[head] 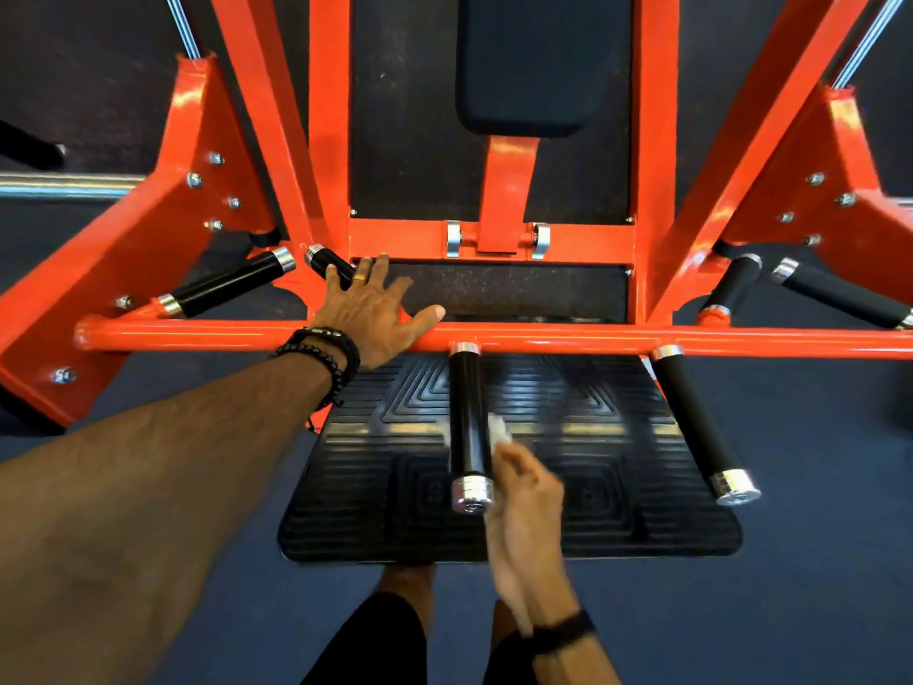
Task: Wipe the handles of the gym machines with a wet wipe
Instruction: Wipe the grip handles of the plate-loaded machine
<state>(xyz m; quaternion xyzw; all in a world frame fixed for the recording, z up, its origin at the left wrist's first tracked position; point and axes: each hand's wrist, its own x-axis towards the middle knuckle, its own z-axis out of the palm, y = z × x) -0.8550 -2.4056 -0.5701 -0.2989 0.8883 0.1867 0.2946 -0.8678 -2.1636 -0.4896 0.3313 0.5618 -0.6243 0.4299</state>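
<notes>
An orange gym machine stretches across the view, with a horizontal orange bar [593, 336] from which black handles with chrome ends stick out. My right hand [523, 491] holds a white wet wipe [498, 430] against the right side of the middle black handle [467, 412]; the hand is blurred. My left hand [375, 313] rests open on the orange bar, fingers spread, fingertips touching a short black handle [326, 262] behind it. Another black handle [691, 420] points toward me further right.
A black ribbed footplate [370, 487] lies under the handles. More black handles sit at the left [227, 284] and at the far right [840, 294]. A black pad [543, 66] hangs at the top centre. Dark blue floor surrounds the machine; my legs show at the bottom.
</notes>
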